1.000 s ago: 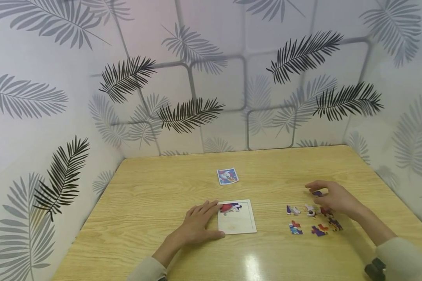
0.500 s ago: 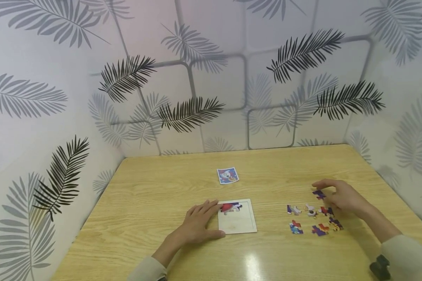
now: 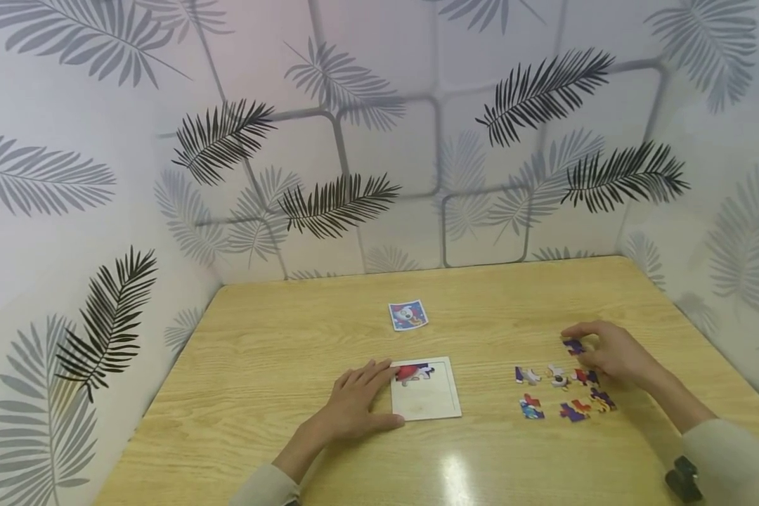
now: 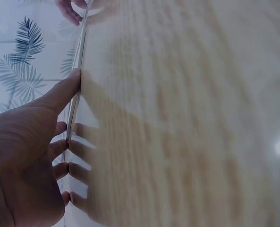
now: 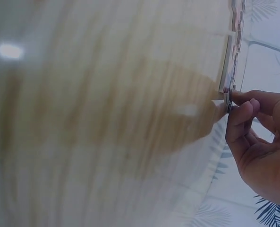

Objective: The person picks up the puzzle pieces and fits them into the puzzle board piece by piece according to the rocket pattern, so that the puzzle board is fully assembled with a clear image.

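Note:
A white puzzle tray (image 3: pixel 426 400) lies on the wooden table (image 3: pixel 291 351) with one red and blue piece (image 3: pixel 412 372) set in its top left corner. My left hand (image 3: pixel 354 404) lies flat beside the tray's left edge, fingers straight and touching it (image 4: pixel 69 123). To the right, several loose coloured puzzle pieces (image 3: pixel 559 393) lie scattered. My right hand (image 3: pixel 607 351) sits at their far side and pinches a purple piece (image 3: pixel 573 346) between thumb and fingers (image 5: pixel 239 113).
A small picture card (image 3: pixel 407 315) lies farther back on the table. Walls with leaf-pattern paper close in the table at the back, left and right. A glare spot (image 3: pixel 452 478) shows near the front edge.
My right hand has shifted slightly right and its fingers have closed on the purple piece. The left hand has stayed beside the tray.

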The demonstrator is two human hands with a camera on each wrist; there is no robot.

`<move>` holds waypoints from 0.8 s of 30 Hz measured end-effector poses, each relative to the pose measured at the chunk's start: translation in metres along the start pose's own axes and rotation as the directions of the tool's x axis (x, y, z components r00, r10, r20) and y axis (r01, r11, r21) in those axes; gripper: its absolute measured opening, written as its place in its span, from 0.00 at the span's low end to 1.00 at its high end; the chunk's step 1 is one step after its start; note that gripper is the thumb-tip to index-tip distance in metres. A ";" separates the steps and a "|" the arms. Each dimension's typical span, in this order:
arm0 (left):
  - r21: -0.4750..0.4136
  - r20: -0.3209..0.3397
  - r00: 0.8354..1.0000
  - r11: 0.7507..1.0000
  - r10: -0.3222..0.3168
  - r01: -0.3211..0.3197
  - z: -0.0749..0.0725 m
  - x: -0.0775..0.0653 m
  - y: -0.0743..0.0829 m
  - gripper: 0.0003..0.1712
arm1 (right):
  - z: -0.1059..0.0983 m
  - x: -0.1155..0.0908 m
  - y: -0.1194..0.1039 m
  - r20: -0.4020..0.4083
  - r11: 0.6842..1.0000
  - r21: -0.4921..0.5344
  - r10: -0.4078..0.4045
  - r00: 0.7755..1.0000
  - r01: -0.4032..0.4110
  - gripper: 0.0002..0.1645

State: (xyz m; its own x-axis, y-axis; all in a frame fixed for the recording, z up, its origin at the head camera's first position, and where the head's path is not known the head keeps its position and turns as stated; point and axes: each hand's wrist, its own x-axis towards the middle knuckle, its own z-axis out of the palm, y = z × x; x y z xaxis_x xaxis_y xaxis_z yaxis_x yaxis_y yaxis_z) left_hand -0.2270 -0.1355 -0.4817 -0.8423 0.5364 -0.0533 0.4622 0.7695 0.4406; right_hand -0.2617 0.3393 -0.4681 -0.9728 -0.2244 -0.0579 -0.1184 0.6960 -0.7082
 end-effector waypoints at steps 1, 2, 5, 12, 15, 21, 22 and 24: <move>0.001 0.000 1.000 1.000 -0.001 0.001 0.000 0.000 0.000 0.50 | 0.000 0.000 -0.001 -0.001 1.000 -0.006 -0.008 1.000 0.008 0.27; 0.003 0.000 1.000 1.000 -0.003 0.003 0.000 0.000 -0.001 0.50 | 0.000 0.000 -0.001 -0.004 1.000 -0.011 -0.012 1.000 0.012 0.26; -0.002 -0.002 1.000 1.000 -0.003 0.003 0.000 -0.001 -0.001 0.51 | 0.001 0.001 -0.002 -0.015 0.999 -0.021 -0.025 1.000 0.025 0.26; -0.010 0.009 1.000 1.000 -0.007 0.008 0.001 -0.002 -0.001 0.50 | 0.005 0.003 -0.006 -0.051 0.995 -0.083 -0.060 0.997 0.056 0.23; -0.003 0.006 1.000 1.000 -0.008 0.008 0.001 -0.002 -0.001 0.50 | 0.005 0.004 -0.011 -0.060 0.994 -0.088 -0.076 0.995 0.071 0.21; 0.008 -0.004 1.000 1.000 -0.007 0.007 0.000 -0.001 -0.002 0.51 | 0.008 0.006 -0.021 -0.065 0.994 -0.057 -0.102 0.993 0.098 0.17; 0.007 -0.003 1.000 1.000 -0.008 0.008 0.001 0.000 -0.002 0.51 | 0.008 0.006 -0.023 -0.060 0.994 -0.046 -0.102 0.993 0.100 0.17; 0.008 -0.004 1.000 1.000 -0.005 0.005 0.002 0.000 -0.003 0.51 | 0.010 0.007 -0.026 -0.052 0.994 -0.028 -0.103 0.993 0.102 0.16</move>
State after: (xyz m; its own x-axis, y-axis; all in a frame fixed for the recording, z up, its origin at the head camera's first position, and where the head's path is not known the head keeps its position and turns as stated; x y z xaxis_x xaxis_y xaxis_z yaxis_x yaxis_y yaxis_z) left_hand -0.2280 -0.1367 -0.4844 -0.8458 0.5309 -0.0521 0.4599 0.7752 0.4331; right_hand -0.2631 0.3132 -0.4568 -0.9643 -0.2596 0.0521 -0.2226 0.6886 -0.6902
